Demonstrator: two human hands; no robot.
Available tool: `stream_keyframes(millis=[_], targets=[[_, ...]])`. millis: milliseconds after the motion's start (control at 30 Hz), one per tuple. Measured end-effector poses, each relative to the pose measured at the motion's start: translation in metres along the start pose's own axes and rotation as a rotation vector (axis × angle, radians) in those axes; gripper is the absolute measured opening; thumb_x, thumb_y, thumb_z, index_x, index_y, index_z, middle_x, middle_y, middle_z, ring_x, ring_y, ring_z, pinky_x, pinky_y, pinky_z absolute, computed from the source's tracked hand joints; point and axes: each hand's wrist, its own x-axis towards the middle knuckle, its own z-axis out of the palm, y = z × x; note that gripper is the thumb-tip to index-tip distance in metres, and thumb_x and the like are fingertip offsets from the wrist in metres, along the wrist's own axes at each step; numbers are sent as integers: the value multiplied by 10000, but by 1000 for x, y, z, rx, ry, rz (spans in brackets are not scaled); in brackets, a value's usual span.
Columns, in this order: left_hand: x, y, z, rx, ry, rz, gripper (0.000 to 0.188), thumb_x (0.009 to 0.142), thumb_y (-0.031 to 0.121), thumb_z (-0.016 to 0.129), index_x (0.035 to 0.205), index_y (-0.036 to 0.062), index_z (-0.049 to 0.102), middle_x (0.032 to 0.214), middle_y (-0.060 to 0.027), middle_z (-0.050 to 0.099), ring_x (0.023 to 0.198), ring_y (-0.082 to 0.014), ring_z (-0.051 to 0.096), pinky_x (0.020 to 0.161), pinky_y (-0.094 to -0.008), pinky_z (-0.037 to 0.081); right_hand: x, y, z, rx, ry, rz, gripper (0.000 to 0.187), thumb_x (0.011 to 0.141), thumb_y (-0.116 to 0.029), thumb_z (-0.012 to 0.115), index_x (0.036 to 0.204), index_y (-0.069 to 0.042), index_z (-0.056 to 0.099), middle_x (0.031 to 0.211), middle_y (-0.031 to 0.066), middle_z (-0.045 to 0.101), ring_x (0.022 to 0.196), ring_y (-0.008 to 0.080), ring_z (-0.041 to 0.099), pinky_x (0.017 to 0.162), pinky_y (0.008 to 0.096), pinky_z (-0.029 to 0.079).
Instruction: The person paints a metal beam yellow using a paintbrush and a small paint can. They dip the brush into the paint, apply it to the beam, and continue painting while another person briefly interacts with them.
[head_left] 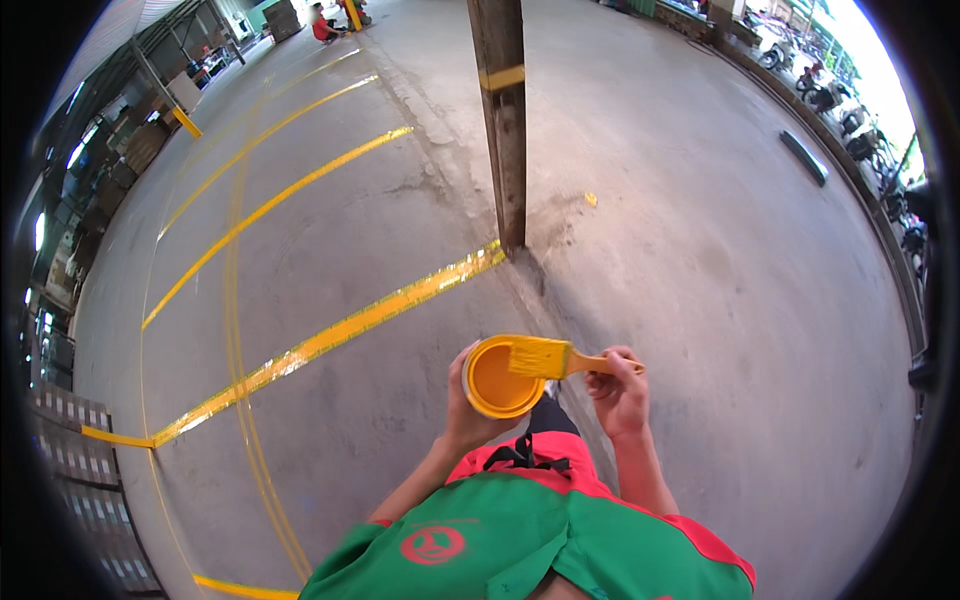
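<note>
Several yellow stripes [285,199] already run across the concrete floor [700,300], so a fair share of the painting looks done. The nearest, a wide band [362,321] ending at the foot of the brown post [505,150], is yellow along its length; its glossy edges look like tape not yet lifted. Thin lines [235,310] cross the stripes; whether these need more colour, I cannot tell. No paint is going onto the floor now: the left hand [463,412] has its fingers curled around the side of the paint tin [474,388], held mouth up above the floor, and the right hand [622,395] has its fingers pinched on the handle of the brush [541,358]. Its yellow bristles overlap the tin's opening; contact with the rim is unclear. Paint [492,378] shows inside, so more coating seems possible
</note>
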Motion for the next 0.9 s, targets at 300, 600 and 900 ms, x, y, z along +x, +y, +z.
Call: stream_keyframes(millis=[300,600,900], targets=[[183,-60,19,151,247,-126,1188,609,141,985,1508,-5,222,1436,-181,478,1349,-313,501,1156,-446,375,266,-36,80,-197,-279,235,154,955,-113,705,1043,-1,648,906,124,715,762,221,739,606,307,587],[329,-153,17,243,234,-86,1211,623,181,994,1509,-18,193,1421,-196,498,1319,-317,531,1153,-451,370,411,-26,106,-239,-185,206,169,950,-104,706,1060,10,646,922,138,721,762,217,736,609,301,580],[413,-190,17,225,280,-154,1199,647,261,993,1500,-19,198,1384,-186,510,1288,-304,548,1138,-442,379,515,-17,140,-238,-209,325,157,953,-109,709,1053,-3,652,929,117,717,769,202,735,614,291,587]])
